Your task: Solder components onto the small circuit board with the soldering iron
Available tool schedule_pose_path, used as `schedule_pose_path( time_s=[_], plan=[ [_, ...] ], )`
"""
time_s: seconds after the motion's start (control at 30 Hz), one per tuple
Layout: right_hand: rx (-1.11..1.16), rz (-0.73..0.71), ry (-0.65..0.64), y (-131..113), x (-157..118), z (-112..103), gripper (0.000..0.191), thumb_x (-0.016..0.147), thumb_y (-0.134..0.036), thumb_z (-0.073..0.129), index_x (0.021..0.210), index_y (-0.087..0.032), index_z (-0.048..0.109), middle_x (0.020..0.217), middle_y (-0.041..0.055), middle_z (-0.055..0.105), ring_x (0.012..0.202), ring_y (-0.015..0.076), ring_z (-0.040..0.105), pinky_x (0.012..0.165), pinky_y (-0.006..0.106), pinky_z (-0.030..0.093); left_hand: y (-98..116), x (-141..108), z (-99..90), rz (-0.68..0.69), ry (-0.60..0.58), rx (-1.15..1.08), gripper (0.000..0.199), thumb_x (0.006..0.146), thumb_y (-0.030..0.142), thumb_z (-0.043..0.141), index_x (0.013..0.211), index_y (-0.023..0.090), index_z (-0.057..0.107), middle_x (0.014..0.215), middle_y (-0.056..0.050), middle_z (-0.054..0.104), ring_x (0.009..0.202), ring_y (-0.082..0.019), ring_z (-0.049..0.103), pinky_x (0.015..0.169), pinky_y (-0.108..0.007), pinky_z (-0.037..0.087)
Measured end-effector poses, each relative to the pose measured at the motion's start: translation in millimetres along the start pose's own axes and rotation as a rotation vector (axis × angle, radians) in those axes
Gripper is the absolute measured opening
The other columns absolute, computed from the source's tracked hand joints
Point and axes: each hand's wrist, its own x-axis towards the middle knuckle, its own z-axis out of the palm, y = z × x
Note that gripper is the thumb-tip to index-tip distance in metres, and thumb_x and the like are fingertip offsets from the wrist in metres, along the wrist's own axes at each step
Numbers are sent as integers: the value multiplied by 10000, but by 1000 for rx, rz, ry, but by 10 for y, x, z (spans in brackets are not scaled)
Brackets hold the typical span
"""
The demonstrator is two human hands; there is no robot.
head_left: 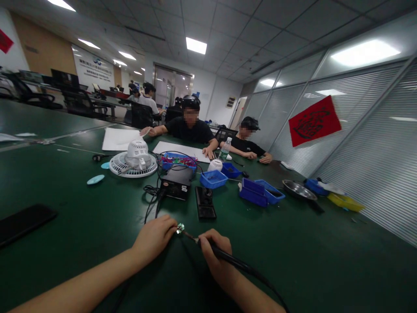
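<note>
Between the fingertips of my left hand [157, 234] a small circuit board [180, 228] is pinched, a little above the green table. My right hand [216, 252] is closed around the dark handle of a soldering iron [224, 255]. The iron's tip points left and reaches close to the board; whether the two touch I cannot tell. From the handle a black cable runs down to the lower right. Just beyond my hands lies a black soldering iron stand [205, 203], and to its left a black box-shaped soldering station [177, 182] with cables.
A white fan [133, 163] lies at the left, beyond a black phone [26, 221]. Blue bins [213, 179] stand past the station, one with wires and boards [179, 161]. A metal bowl [299, 190] and a yellow tray [345, 202] are at right. Two people sit opposite.
</note>
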Motion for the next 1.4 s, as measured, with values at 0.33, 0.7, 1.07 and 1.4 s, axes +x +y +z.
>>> schedule_pose_path(
  time_s=[0.33,0.7,1.07,1.4],
  plan=[
    [77,103,-19,69,16,26,111,793,-258,623,707,-188,628,543,-36,557,472,111,487,462,214,361,-28,13,24,-7,2,-7,265,927,322,376,881,234,622,911,-13,631,859,-157,589,747,-251,408],
    [129,134,10,101,64,17,201,839,-235,556,654,-176,610,610,-20,588,574,131,554,560,230,417,-3,2,17,-14,8,7,200,899,280,421,856,224,609,903,-14,648,851,-164,599,731,-254,407],
    [120,129,50,68,60,39,194,820,-237,549,642,-176,597,592,-14,582,561,134,543,545,228,415,-17,7,19,-4,18,-33,220,899,271,415,884,237,632,914,-8,650,868,-158,594,757,-256,415],
    [136,136,5,42,52,15,181,831,-239,543,660,-182,556,554,-40,511,498,119,486,502,224,376,6,10,4,4,31,-7,228,903,278,405,855,224,621,887,-17,625,842,-167,588,728,-258,403]
  ],
)
